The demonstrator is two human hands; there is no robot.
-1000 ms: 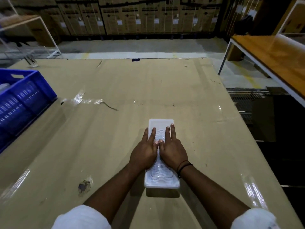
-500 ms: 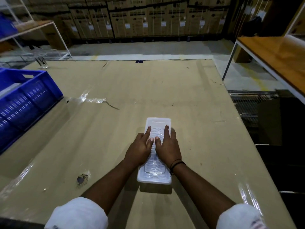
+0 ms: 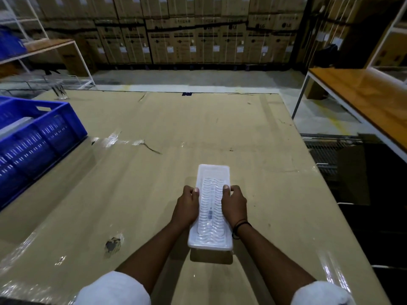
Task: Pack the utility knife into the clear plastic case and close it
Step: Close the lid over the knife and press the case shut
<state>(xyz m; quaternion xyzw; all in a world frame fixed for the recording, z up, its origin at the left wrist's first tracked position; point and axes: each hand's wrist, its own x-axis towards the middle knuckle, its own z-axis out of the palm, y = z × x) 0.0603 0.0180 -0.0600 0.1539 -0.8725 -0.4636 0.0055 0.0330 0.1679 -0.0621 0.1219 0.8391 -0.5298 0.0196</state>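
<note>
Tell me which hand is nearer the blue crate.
Left. The left hand grips the clear case on the blue crate side; the right hand grips its far side.

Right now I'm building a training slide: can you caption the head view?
Left hand and right hand grip the long sides of the closed clear plastic case on the cardboard-covered table.

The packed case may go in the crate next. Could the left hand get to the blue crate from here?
Probably yes: bare cardboard lies between the left hand and the blue crate, but that hand grips the case.
</note>
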